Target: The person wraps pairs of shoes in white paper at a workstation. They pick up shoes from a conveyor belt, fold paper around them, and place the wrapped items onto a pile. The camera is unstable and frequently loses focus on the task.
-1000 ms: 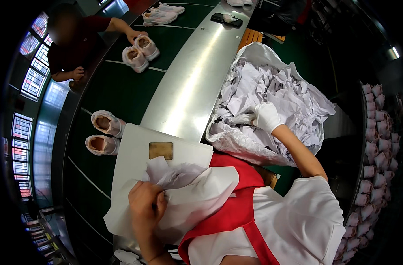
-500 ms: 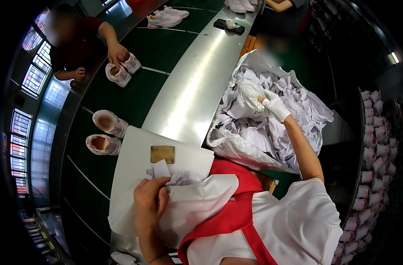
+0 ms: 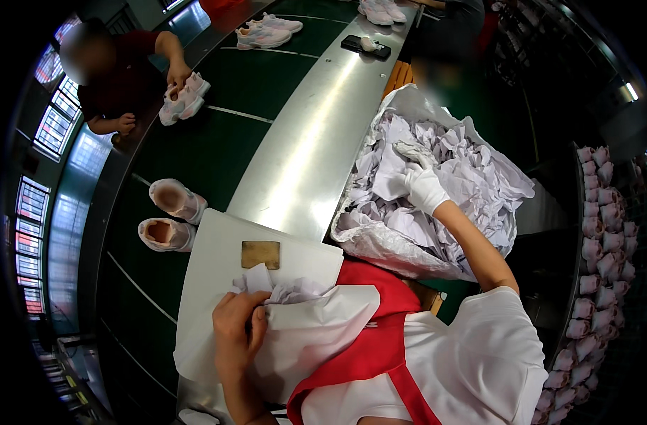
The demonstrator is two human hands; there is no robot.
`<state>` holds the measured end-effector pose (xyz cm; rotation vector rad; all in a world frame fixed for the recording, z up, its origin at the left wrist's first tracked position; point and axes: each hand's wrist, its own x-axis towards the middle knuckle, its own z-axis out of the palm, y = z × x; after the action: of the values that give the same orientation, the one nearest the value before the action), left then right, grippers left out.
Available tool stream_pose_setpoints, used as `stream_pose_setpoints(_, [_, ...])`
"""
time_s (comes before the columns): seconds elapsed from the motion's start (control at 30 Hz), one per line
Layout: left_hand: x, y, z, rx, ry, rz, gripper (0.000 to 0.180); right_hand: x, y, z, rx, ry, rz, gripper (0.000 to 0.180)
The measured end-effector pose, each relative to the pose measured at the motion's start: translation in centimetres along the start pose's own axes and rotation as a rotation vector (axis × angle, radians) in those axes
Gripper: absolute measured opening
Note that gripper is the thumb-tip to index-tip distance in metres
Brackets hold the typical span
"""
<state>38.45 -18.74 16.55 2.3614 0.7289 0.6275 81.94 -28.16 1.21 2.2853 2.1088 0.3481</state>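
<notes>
Occupying a white sack (image 3: 390,259): crumpled white paper (image 3: 479,170) and a gloved right hand (image 3: 425,185), whose fingers' hold could not be told. Left hand (image 3: 240,326), bare, lay with fingers curled at a crumpled paper wad (image 3: 302,290) on stacked white sheets (image 3: 211,269), pinch likewise unclear. Brown rectangular block (image 3: 260,255) sat just beyond; paired pale-pink sneakers (image 3: 185,205) stood on the green belt (image 3: 203,157).

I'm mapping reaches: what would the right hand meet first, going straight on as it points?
Most likely more of the crumpled white paper inside the open sack, just ahead of the gloved right hand; the exact depth is unclear from this view.
</notes>
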Motion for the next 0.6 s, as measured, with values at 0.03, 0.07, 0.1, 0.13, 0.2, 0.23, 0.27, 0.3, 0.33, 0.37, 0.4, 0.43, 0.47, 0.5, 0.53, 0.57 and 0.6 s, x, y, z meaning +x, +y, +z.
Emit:
stream_pose_setpoints(0.03, [0.0,0.0,0.0,0.001,0.015,-0.001,0.018,-0.1,0.7,0.3,0.001,-0.145,0.087,0.042])
stream_pose_setpoints(0.07, [-0.1,0.2,0.1,0.003,0.033,-0.057,0.018,0.6,0.5,-0.7,0.006,-0.292,0.171,0.038])
stream_pose_setpoints(0.1, [-0.2,0.4,0.3,0.004,0.052,-0.115,0.017,0.6,0.6,-2.3,0.064,-0.27,0.213,0.02])
stream_pose_setpoints(0.13, [-0.3,0.5,0.2,0.005,0.074,-0.167,0.016,0.9,0.8,-3.2,0.411,-0.165,0.33,0.02])
stream_pose_setpoints(0.2, [-0.6,-0.2,0.1,0.022,0.039,-0.12,0.013,1.5,1.4,-4.6,1.111,0.052,0.534,0.023])
stream_pose_setpoints(0.23, [-0.5,-0.4,0.0,0.033,0.025,-0.093,0.012,2.6,1.8,-6.6,1.117,-0.009,0.498,0.025])
stream_pose_setpoints(0.27, [-0.5,-0.2,-0.4,0.046,0.004,-0.019,0.013,3.7,1.2,-8.4,1.123,-0.002,0.446,0.024])
stream_pose_setpoints(0.3, [-0.3,0.4,-0.8,0.062,-0.017,0.053,0.014,5.1,0.1,-10.1,1.128,0.004,0.391,0.024])
stream_pose_setpoints(0.33, [-0.2,1.0,-1.2,0.077,-0.044,0.117,0.015,6.3,-1.5,-11.8,1.136,0.002,0.34,0.024])
stream_pose_setpoints(0.37, [-0.1,1.5,-1.6,0.074,-0.074,0.176,0.018,7.5,-3.9,-13.4,1.133,-0.015,0.229,0.024])
stream_pose_setpoints(0.4, [-0.1,2.3,-1.5,0.072,-0.023,0.248,0.019,8.8,-7.0,-15.1,1.134,-0.037,0.106,0.024])
stream_pose_setpoints(0.43, [-0.2,2.8,-1.6,0.084,0.004,0.316,0.021,9.6,-10.4,-17.3,1.189,-0.136,-0.058,0.024])
stream_pose_setpoints(0.47, [-0.6,4.0,-1.8,0.153,0.025,0.296,0.022,10.3,-13.8,-19.1,1.244,-0.244,-0.25,0.024])
stream_pose_setpoints(0.5, [-0.2,4.8,-1.5,0.316,0.219,0.343,0.021,10.8,-16.3,-20.2,1.165,-0.297,-0.498,0.025])
stream_pose_setpoints(0.53, [-0.3,5.2,-2.0,0.406,0.269,0.29,0.021,11.1,-18.1,-21.1,1.073,-0.334,-0.74,0.026])
stream_pose_setpoints(0.57, [-0.3,5.1,-2.3,0.485,0.315,0.246,0.02,11.2,-19.4,-21.7,1.109,-0.425,-0.777,0.026])
stream_pose_setpoints(0.6, [-0.6,4.7,-2.8,0.565,0.359,0.202,0.02,11.4,-20.6,-22.2,1.141,-0.519,-0.812,0.027])
